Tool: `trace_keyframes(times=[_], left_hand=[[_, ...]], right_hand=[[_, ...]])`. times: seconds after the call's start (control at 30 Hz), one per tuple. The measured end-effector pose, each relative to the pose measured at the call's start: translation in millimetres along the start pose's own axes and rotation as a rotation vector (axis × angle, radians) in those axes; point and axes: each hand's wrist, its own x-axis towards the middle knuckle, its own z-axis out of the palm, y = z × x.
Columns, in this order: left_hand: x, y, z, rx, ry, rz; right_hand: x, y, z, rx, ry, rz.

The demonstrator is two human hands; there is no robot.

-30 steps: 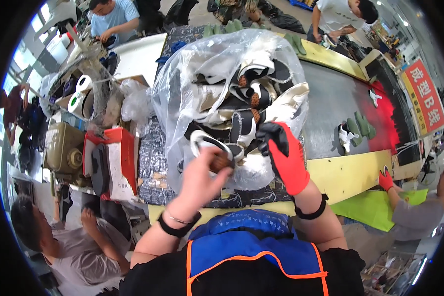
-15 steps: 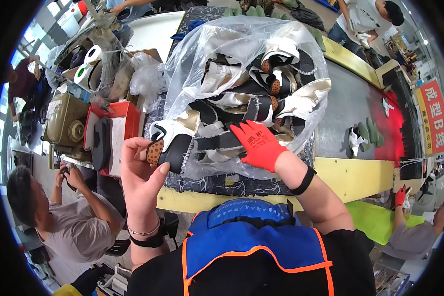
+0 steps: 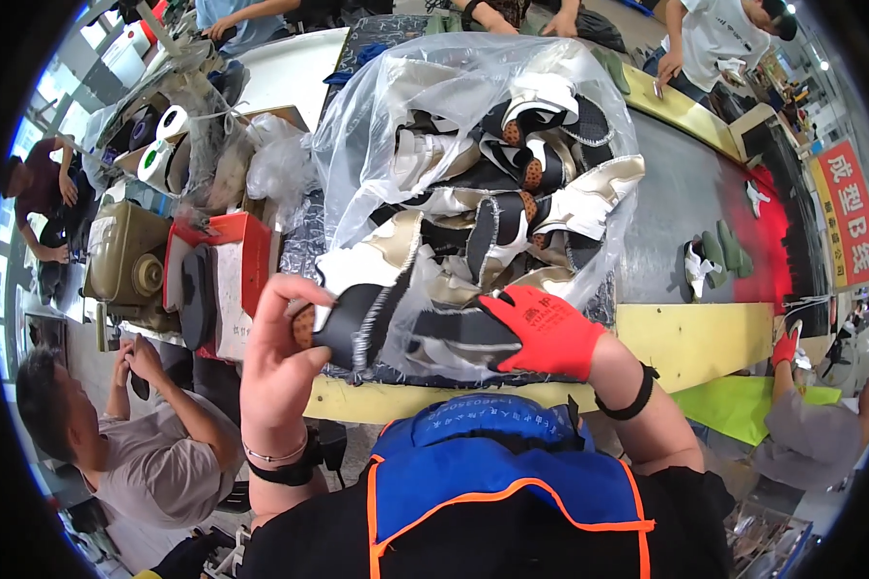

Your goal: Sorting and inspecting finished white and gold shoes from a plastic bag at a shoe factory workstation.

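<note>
My bare left hand (image 3: 282, 367) pinches the heel end of a shoe upper (image 3: 348, 323), its fingers at the brown dotted heel patch. This upper is black at the heel and cream and white beyond, with frayed stitched edges. My right hand (image 3: 558, 333), in a red glove, closes on the end of another shoe upper (image 3: 454, 331), dark with a grey band, at the near side of the pile. Its fingertips are partly hidden behind the upper. Several more white, gold and black uppers (image 3: 589, 198) lie heaped in an opened clear plastic bag (image 3: 362, 125).
A red box (image 3: 227, 230) with dark insoles stands left of the bag, beside a machine (image 3: 130, 265). To the right runs a grey conveyor (image 3: 666, 212) carrying shoe parts (image 3: 734, 249), edged by a yellow board (image 3: 695, 333). Co-workers sit or stand around.
My left hand has tilted its upper, turning the heel toward me. My right hand has moved right and nearer, with the second upper. Co-workers' hands have come in at the far edge.
</note>
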Motion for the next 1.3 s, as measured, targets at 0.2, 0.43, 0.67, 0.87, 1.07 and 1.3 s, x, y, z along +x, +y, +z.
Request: trace_keyframes(times=[0.2,0.43,0.67,0.87,1.07,1.3], left_hand=[[12,-6,0,0.794,-0.12,-0.038],[-5,4,-8,0.757,-0.013,-0.227],[-13,21,-17,0.58,-0.081,0.137],[10,-8,-5,0.402,-0.185,-0.025],[32,-27,12,0.381,0.141,0.115],[30,-23,9,0.525,0.073,0.268]], right_hand=[[32,-3,-13,-0.091,0.339,0.099],[76,-38,-1,-0.386,0.291,-0.019],[58,-25,28,-0.258,0.022,0.064],[56,0,-24,-0.011,0.806,0.172],[72,-2,-6,-0.317,0.625,0.075],[89,-41,38,0.491,0.534,-0.334]])
